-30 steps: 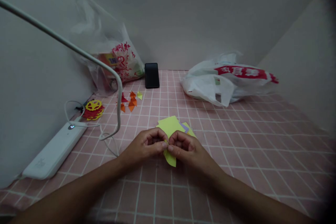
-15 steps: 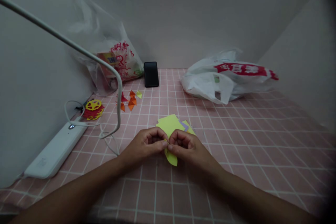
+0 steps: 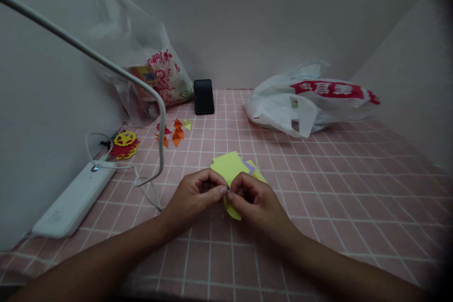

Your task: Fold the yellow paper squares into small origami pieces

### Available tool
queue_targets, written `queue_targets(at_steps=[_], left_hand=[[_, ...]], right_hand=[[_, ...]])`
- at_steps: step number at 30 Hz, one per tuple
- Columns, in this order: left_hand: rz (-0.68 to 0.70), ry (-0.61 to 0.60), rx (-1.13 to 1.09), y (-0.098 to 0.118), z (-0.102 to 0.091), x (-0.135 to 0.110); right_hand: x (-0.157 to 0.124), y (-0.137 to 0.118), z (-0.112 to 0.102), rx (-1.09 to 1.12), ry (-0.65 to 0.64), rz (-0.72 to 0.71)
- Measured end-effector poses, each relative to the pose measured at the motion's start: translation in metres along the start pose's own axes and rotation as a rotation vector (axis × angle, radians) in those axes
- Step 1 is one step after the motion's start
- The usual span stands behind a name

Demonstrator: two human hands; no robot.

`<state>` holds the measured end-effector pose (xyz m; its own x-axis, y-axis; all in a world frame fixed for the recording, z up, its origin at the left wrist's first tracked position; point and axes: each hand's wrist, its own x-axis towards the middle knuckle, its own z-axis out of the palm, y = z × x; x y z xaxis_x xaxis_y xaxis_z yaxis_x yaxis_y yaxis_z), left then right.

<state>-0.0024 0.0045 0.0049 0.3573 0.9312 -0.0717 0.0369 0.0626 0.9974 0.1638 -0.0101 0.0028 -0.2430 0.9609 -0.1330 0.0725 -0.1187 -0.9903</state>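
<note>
My left hand point(image 3: 203, 192) and my right hand point(image 3: 253, 194) meet over the middle of the table, thumbs and forefingers pinched close together. Between the fingertips is a small piece of yellow paper point(image 3: 233, 210), its lower end hanging below the thumbs. Most of its upper part is hidden by my fingers. Just beyond my hands lie yellow sheets of paper point(image 3: 230, 164), overlapping, with a purple sheet point(image 3: 248, 166) showing at their right side. Farther off to the left are several small folded paper pieces point(image 3: 178, 134) in orange, red and yellow.
A white power bank point(image 3: 76, 200) with a cable lies at the left, near red and yellow cut-outs point(image 3: 125, 144). A grey bent rod point(image 3: 116, 73) crosses the left side. Behind are a black phone point(image 3: 204, 97), a full plastic bag point(image 3: 168, 75) and another bag point(image 3: 276, 108).
My hands stay pinched together on the yellow paper, with only a slight shift of the fingertips. The whole view has tilted a little, and the things on the table lie as before.
</note>
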Motion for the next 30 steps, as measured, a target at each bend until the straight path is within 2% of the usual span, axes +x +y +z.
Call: queue_targets(at_steps=[11,16,21,26,30], left_hand=[[0.061,0.054,0.131,0.0043,-0.0039,0.002],[0.034,0.055,0.167,0.0075,-0.0012,0.0002],[0.073,0.096,0.245,0.0077,-0.0007,-0.0002],[0.179,0.281,0.352,0.0053,-0.0023,-0.0013],[0.34,0.316,0.534,0.0052,-0.0003,-0.0048]], right_hand=[[0.0049,-0.0035,-0.0054,0.072,-0.085,0.023],[0.0074,-0.0014,-0.0041,0.107,-0.097,0.054],[0.0085,0.0024,-0.005,0.147,-0.078,0.045],[0.0047,-0.0006,-0.0029,0.167,-0.057,0.016],[0.003,0.0003,0.0018,0.143,-0.055,-0.01]])
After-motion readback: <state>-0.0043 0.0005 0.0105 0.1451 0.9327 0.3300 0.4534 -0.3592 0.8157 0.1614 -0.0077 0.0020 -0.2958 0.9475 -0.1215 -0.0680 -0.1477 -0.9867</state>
